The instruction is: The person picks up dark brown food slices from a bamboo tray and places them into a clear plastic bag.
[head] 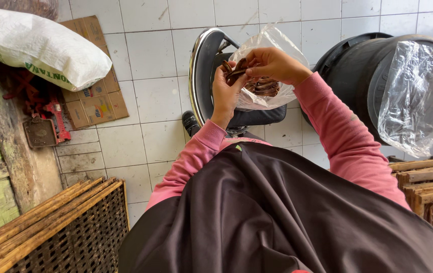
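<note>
View from above of a person in pink sleeves and a dark apron, both hands raised in front of the chest; the left hand is curled closed around a small bunch of brown strips, dark reddish-brown, narrow, flattened and slightly curved, with a dull sheen; the right hand has its fingers bent and pressed together, pinching the top of the same bunch and the mouth of a clear plastic bag; the bag hangs between and just behind the hands, crinkled and translucent, with more of the same brown strips piled in its lower part; below the bag sits a round metal basin tipped on its edge over a white tiled floor; to the right a large black bucket carries a sheet of clear plastic draped over its rim; at upper left a white woven sack lies above flattened cardboard; woven bamboo trays lie at lower left.
</note>
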